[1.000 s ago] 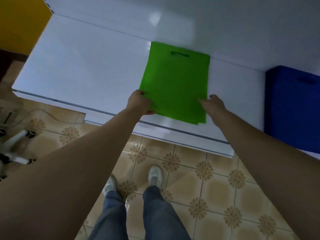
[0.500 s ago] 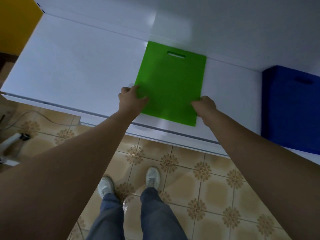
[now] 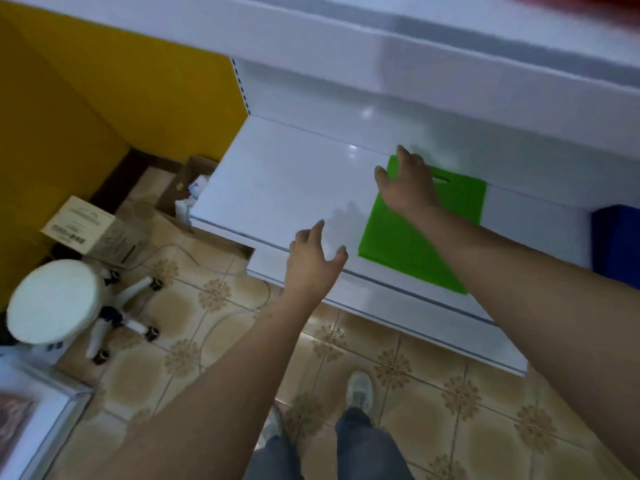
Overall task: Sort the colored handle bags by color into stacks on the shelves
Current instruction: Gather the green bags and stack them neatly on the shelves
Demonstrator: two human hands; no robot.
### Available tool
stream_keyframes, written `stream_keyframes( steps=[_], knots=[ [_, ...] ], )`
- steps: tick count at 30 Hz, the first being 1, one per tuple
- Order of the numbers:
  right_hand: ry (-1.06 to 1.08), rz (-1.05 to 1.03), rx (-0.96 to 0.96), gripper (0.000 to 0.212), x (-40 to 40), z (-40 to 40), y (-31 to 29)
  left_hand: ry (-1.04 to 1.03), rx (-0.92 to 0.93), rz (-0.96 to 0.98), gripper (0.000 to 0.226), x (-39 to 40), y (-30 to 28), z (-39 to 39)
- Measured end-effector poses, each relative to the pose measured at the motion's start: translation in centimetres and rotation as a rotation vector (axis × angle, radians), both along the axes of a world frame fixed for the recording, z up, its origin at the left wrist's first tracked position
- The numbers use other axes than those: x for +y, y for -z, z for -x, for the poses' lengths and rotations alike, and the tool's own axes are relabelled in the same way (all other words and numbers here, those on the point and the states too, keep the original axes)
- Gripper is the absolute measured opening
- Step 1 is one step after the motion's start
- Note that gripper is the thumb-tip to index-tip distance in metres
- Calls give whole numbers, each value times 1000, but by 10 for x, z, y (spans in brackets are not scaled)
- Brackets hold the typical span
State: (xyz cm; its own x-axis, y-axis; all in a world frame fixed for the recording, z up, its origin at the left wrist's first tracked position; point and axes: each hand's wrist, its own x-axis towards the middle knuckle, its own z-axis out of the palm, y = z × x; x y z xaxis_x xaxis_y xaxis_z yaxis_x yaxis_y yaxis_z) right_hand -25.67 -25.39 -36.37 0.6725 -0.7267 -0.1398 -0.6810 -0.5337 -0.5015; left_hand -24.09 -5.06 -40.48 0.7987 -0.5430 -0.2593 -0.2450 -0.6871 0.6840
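A green handle bag (image 3: 415, 237) lies flat on the white shelf (image 3: 277, 188), its cut-out handle toward the back wall. My right hand (image 3: 407, 183) hovers over the bag's far left corner, fingers spread and relaxed, holding nothing. My left hand (image 3: 313, 261) is open above the shelf's front edge, just left of the bag and apart from it. A blue bag stack (image 3: 616, 240) sits on the same shelf at the far right, partly cut off by the frame. A blurred red thing (image 3: 588, 3) shows on the upper shelf at top right.
A second white shelf (image 3: 381, 39) overhangs above. To the left stand a yellow wall (image 3: 86, 98), a cardboard box (image 3: 93, 230) and a white round stool on castors (image 3: 52, 299) on the tiled floor. My feet are below the shelf edge.
Both hands have let go of the green bag, which now lies on the shelf. My right hand moved up over its far corner, my left drew back. The view swung left.
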Motion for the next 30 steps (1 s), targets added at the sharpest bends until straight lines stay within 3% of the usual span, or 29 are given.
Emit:
stream_keyframes(
  steps=[7, 11, 17, 21, 24, 30],
  knots=[
    [-351, 0, -109, 62, 155, -76, -96, -147, -31, 132, 67, 133, -62, -31],
    [-561, -93, -318, 55, 235, -108, -175, -189, -86, 135, 67, 185, -106, -74],
    [-739, -6, -573, 38, 285, -132, -314, -311, -344, 351, 28, 214, -198, -125],
    [-520, 202, -626, 41, 225, -144, -373, -343, -517, 486, 12, 206, -248, -143],
    [-269, 306, -490, 49, 150, -147, -380, -327, -629, 557, 12, 184, -279, -159],
    [-46, 294, -218, 70, 43, -150, -341, -181, -649, 460, 45, 118, -321, -215]
  ],
)
